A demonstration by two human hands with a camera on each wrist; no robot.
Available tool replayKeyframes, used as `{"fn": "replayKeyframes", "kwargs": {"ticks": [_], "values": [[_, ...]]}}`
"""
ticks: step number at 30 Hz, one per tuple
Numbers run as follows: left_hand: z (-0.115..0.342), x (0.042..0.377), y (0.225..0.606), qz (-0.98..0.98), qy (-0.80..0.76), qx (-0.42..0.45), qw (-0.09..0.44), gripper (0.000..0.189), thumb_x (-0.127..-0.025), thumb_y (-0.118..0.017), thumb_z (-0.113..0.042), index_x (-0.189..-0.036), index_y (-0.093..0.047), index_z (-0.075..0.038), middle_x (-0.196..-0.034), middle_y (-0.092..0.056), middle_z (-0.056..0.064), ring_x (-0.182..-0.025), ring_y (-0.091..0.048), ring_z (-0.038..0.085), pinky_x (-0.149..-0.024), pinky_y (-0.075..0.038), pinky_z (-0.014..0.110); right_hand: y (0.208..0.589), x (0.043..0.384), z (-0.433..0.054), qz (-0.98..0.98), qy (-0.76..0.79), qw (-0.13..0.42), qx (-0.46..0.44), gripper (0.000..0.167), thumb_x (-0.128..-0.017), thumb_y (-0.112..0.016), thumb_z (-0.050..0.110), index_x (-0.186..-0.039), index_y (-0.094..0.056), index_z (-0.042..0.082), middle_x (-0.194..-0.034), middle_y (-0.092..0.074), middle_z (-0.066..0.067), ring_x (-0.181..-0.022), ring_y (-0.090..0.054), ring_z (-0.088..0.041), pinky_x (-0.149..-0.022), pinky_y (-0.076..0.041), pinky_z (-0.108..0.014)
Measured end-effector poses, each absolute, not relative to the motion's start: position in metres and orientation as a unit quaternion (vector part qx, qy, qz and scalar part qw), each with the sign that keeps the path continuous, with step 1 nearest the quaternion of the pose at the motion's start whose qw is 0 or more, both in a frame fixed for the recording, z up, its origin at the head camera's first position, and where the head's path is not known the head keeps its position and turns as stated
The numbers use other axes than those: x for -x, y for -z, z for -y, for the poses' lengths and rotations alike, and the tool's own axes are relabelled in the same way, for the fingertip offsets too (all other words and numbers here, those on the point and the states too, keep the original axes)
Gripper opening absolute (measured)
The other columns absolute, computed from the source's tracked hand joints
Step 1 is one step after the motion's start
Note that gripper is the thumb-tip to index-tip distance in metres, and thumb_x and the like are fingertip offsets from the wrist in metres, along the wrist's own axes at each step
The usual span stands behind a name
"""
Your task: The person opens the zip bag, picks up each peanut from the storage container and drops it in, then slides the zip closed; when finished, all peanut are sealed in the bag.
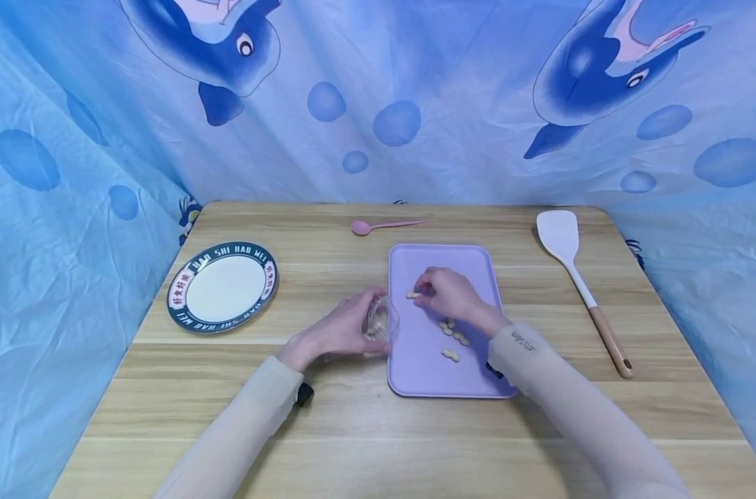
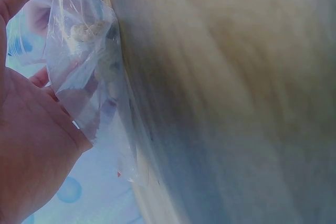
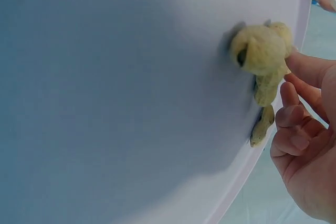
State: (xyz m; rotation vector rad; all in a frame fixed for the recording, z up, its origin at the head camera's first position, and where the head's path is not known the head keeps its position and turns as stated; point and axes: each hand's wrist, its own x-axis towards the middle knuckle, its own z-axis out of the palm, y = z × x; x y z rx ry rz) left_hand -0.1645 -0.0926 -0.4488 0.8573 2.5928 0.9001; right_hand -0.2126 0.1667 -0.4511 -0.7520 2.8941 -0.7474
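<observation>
My left hand (image 1: 346, 329) holds a clear plastic bag (image 1: 382, 322) at the left edge of the purple tray (image 1: 424, 378), its mouth spread round and facing the tray. In the left wrist view, pale peanut shapes (image 2: 86, 31) show through the bag (image 2: 79, 85). Over the tray, my right hand (image 1: 450, 294) pinches an unshelled peanut (image 1: 412, 295) between thumb and fingertips, close to the bag's mouth. Several more peanuts (image 1: 450, 355) lie on the tray below the right wrist. From the right wrist, the hand (image 3: 310, 129) appears beyond the loose peanuts (image 3: 260, 51).
A white plate with a dark patterned rim (image 1: 267, 301) sits at the left of the wooden table (image 1: 378, 450). Behind the tray lies a pink spoon (image 1: 361, 227). To the right is a white spatula (image 1: 558, 235) with a wooden handle. Blue curtains (image 1: 378, 69) hang behind the table.
</observation>
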Motion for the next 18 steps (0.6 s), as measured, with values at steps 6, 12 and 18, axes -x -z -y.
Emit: {"fn": "replayKeyframes", "kwargs": {"ticks": [6, 12, 18], "values": [[0.0927, 0.1635, 0.4474, -0.893, -0.316, -0.291, 0.134, 0.1, -0.07, -0.088, -0.048, -0.148, -0.034, -0.014, -0.137, -0.053, 0.006, -0.126, -0.05, 0.021, -0.111, -0.032, 0.046, 0.4521, 0.2126, -0.1635, -0.94, 0.234, 0.027, 0.248, 0.013, -0.084, -0.081, 0.018, -0.095, -0.077, 0.012, -0.087, -0.065, 0.004, -0.08, -0.061, -0.016, -0.076, -0.052, -0.037], [0.0929, 0.1628, 0.4468, -0.892, -0.32, -0.29, 0.135, 0.1, -0.07, -0.088, -0.047, -0.148, -0.034, -0.014, -0.135, -0.055, 0.006, -0.125, -0.05, 0.021, -0.111, -0.031, 0.046, 0.4515, 0.2112, -0.1633, -0.939, 0.24, 0.034, 0.245, 0.01, -0.085, -0.079, 0.017, -0.094, -0.077, 0.013, -0.088, -0.067, 0.004, -0.081, -0.062, -0.017, -0.076, -0.051, -0.039], [0.0933, 0.1632, 0.448, -0.892, -0.319, -0.293, 0.131, 0.1, -0.07, -0.088, -0.047, -0.149, -0.035, -0.013, -0.134, -0.055, 0.006, -0.124, -0.051, 0.021, -0.11, -0.032, 0.046, 0.4479, 0.2097, -0.1637, -0.933, 0.256, 0.02, 0.251, 0.012, -0.085, -0.079, 0.017, -0.095, -0.076, 0.011, -0.088, -0.068, 0.003, -0.082, -0.063, -0.019, -0.076, -0.052, -0.038]]}}
